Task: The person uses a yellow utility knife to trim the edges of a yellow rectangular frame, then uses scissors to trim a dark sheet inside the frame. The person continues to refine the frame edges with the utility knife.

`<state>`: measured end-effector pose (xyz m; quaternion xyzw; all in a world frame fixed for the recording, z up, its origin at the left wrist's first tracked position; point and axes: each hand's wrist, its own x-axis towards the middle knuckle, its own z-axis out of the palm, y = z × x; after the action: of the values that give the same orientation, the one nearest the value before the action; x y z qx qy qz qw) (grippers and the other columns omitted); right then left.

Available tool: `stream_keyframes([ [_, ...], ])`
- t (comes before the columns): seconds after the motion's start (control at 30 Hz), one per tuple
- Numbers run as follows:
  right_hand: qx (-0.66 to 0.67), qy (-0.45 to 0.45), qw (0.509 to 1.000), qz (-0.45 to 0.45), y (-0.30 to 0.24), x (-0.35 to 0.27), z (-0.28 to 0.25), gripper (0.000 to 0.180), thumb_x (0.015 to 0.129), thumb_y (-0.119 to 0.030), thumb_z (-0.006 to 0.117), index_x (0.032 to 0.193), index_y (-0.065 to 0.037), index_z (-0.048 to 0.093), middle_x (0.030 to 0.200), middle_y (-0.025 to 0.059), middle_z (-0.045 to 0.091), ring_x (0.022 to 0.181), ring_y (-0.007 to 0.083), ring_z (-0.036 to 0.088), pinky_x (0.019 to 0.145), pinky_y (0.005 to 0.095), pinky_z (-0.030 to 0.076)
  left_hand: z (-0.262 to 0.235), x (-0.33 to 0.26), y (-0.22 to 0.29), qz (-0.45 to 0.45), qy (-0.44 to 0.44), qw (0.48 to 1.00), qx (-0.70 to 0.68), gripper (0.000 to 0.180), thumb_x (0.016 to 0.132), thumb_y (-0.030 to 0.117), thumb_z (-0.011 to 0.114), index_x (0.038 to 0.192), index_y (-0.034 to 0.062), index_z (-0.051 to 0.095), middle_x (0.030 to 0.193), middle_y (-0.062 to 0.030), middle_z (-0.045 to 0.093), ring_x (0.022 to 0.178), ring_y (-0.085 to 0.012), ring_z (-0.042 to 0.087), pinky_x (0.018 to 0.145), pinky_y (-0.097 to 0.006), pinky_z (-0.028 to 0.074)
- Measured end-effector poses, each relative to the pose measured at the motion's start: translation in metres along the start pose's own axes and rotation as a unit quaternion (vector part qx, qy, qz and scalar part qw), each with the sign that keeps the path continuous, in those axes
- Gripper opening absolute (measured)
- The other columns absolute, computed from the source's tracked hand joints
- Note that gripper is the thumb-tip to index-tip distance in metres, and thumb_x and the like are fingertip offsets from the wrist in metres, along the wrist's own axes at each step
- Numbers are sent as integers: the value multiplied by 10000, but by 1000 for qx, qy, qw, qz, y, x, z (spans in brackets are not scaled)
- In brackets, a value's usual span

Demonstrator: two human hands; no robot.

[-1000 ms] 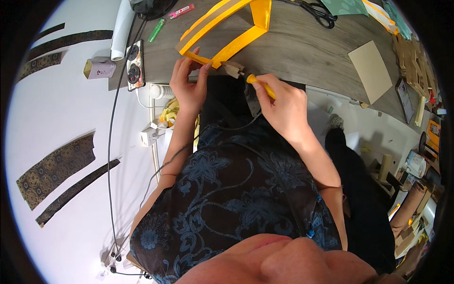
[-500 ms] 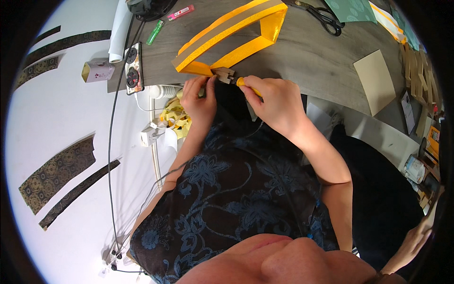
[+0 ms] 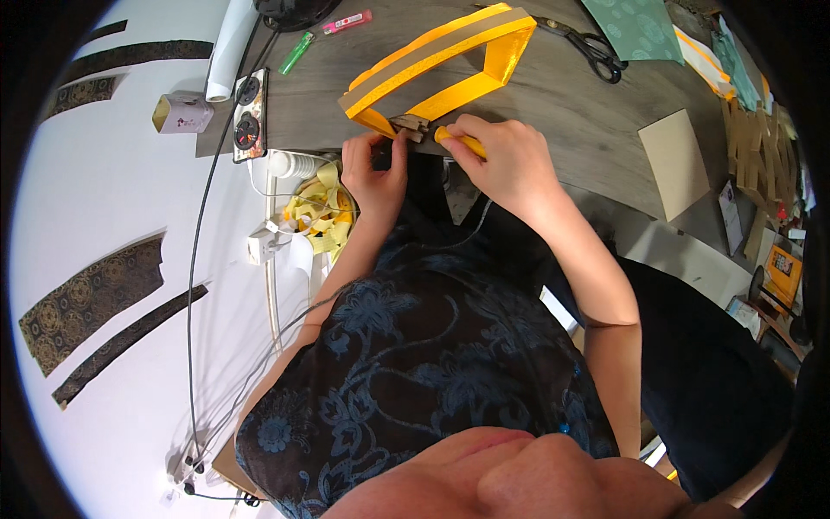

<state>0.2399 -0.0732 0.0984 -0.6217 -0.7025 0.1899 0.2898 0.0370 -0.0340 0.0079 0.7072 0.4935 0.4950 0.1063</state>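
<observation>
The frame [image 3: 432, 66] is yellow, grey-striped; the handle [image 3: 444, 135], yellow.

Right hand [image 3: 508, 160] grips 1 yellow-handled tool [image 3: 455, 140]; left hand [image 3: 373, 173] (fingers curled) is at a yellow frame [image 3: 432, 66].

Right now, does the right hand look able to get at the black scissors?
Probably yes for reach: bare tabletop lies between the right hand and the black scissors. The hand isn't free, though; it grips the yellow-handled tool, which would likely need setting down first.
</observation>
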Motion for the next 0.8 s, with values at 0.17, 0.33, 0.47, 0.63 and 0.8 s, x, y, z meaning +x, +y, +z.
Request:
stream_keyframes([
  [0.17, 85, 118, 985, 90, 5, -33, -15, 165, 975, -248, 729, 996, -87, 757, 752, 145, 737, 683, 348, 735, 606, 401, 573, -6, 32, -1, 123, 51, 988, 79, 185, 828, 70, 803, 951, 47, 666, 854, -88, 656, 784, -309, 609, 676, -404, 483],
  [0.33, 178, 176, 961, 122, 7, -85, -24, 155, 971, -141, 772, 1070, -23, 765, 738, 99, 747, 633, 93, 688, 605, 248, 521, -25, 96, 12, 234, 66, 969, 38, 254, 724, 68, 836, 915, 79, 669, 799, -46, 632, 727, -278, 602, 672, -384, 481],
  [0.47, 203, 186, 951, 138, 12, -103, -19, 160, 976, -126, 774, 1080, -5, 765, 751, 76, 745, 666, 30, 627, 618, 218, 502, -26, 131, 37, 280, -5, 960, -22, 307, 658, 83, 862, 891, 102, 664, 824, -29, 604, 748, -252, 599, 671, -373, 485],
  [0.63, 122, 142, 970, 155, 8, -100, -12, 149, 973, -140, 781, 1073, -30, 776, 713, 76, 719, 598, 40, 586, 565, 222, 467, -15, 133, 58, 292, -13, 956, -19, 367, 622, 103, 891, 916, 107, 673, 875, -33, 575, 787, -249, 599, 677, -369, 493],
  [0.8, 74, 141, 982, 103, 4, -88, -9, 130, 954, -158, 782, 1052, -72, 782, 764, 121, 748, 567, 187, 688, 563, 289, 531, -22, 95, 42, 84, -96, 974, -186, 589, 739, 262, 968, 1220, 59, 693, 1047, -66, 684, 865, -170, 645, 718, -294, 515],
])
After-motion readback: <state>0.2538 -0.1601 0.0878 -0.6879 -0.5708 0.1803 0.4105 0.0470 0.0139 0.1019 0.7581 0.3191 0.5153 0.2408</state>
